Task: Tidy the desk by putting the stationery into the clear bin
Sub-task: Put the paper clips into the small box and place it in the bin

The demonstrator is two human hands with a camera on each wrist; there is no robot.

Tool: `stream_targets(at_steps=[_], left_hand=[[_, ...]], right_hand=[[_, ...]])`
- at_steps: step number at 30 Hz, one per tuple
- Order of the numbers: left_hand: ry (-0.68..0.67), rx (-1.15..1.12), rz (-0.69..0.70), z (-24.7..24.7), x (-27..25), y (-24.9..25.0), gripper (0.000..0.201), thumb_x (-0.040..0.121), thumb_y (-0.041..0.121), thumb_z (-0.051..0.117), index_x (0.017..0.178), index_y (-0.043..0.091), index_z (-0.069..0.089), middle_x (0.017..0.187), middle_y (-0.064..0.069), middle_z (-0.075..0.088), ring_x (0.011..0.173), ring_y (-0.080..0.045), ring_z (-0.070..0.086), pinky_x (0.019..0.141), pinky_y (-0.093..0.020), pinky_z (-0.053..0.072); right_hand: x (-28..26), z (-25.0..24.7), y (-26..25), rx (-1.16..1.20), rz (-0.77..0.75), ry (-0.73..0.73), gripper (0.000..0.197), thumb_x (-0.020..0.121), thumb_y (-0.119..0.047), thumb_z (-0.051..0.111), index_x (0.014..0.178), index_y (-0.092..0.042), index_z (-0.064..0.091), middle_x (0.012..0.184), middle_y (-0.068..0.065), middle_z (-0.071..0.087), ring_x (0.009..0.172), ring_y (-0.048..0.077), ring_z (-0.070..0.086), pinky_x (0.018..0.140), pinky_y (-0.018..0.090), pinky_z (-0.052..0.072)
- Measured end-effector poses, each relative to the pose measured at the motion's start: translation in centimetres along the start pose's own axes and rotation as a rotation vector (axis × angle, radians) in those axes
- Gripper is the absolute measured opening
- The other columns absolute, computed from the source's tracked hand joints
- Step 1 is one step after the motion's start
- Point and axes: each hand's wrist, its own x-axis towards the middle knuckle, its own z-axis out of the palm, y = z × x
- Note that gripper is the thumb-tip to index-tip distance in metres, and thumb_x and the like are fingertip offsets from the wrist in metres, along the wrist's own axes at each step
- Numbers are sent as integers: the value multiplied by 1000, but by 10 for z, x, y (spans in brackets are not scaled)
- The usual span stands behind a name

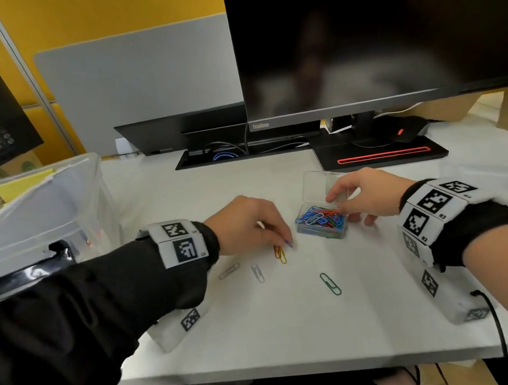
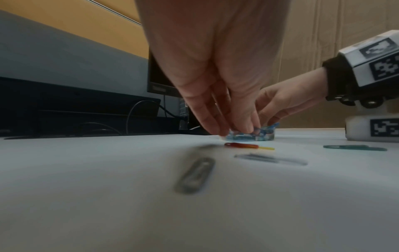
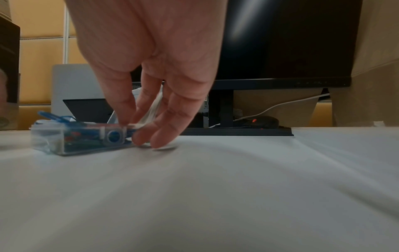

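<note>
If the blue clip (image 1: 288, 243) pinched in the left hand (image 1: 246, 224) is fumbled, it may skid across the counter (image 1: 299, 327) among the loose clips (image 1: 280, 254). Paper is held in the clear bin (image 1: 29, 219), far left. Coloured clips fill the small box (image 1: 321, 223), gripped by the right hand (image 1: 370, 194); it could tip.

Small clip box (image 1: 321, 223) sits mid-desk (image 1: 300, 333), lid up behind it, before the monitor (image 1: 379, 25); loose clips (image 1: 280, 254) lie left and in front of the box, the left hand (image 1: 244, 225) just left, right hand (image 1: 368, 195) touching its right side, clear bin (image 1: 29, 219) far left.
</note>
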Motion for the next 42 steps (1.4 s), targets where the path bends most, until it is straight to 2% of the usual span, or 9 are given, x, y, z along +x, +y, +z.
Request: stream_targets(at_steps=[3,6,8,11,17,28,34,39,42], left_hand=[[-102,37,15,3,1,3,18,85,8,63,96,16,75,102,2,69,78,2,58,83,-10,44],[-118,17,-12,2,-10,-3,19,87,11,60,99,18,73,99,8,67,82,2,59,91,-17,47],[-134,-28,-36,0,-21,-7,17,85,19,65,100,22,73,99,11,66,91,-2,61,95,-22,48],[-182,-54,-78,-3,-39,-12,27,75,29,76,101,29,72,104,17,63,100,0,59,96,-13,42],[-112,-104,-188,-6,-42,-14,16,72,16,78,86,23,77,86,14,68,74,2,61,73,-9,46],[-225,-31,-194,-5,-25,-14,9,78,17,72,81,25,69,79,4,67,61,-1,54,60,-4,41],[-143,-11,-140,-4,-14,-9,9,77,15,72,86,16,72,70,9,64,55,7,53,59,-2,41],[190,-102,-6,-5,8,9,14,75,10,74,88,13,74,71,8,64,59,9,53,62,-2,41],[238,-132,59,2,27,26,15,75,9,74,90,10,74,76,4,64,60,8,54,64,-2,42]], right_hand=[[-1,1,0,-5,4,7,18,86,-8,59,100,-19,62,102,14,63,70,19,61,57,28,53],[-1,1,0,-17,3,5,20,87,-8,59,103,-18,62,104,14,64,72,20,62,57,27,53],[-2,1,0,-13,5,4,20,87,-7,58,103,-19,62,103,14,64,71,19,62,56,27,52],[-2,2,0,-16,13,-2,23,87,-6,58,106,-17,62,101,11,62,69,17,61,55,26,52],[-5,4,-2,-11,20,3,24,87,-5,57,108,-17,62,96,9,59,70,17,60,55,25,51],[-3,3,-2,10,16,-8,18,86,-9,61,98,-22,61,101,8,59,64,12,59,49,18,50],[-3,4,-3,9,-10,4,19,85,-6,61,94,-23,62,100,7,56,69,20,61,58,23,55],[-4,5,-5,14,-15,0,19,85,-7,62,97,-22,63,100,5,56,70,19,61,60,24,55],[-5,6,-5,17,-35,-1,19,84,-6,63,94,-21,63,103,11,58,69,21,61,64,30,56]])
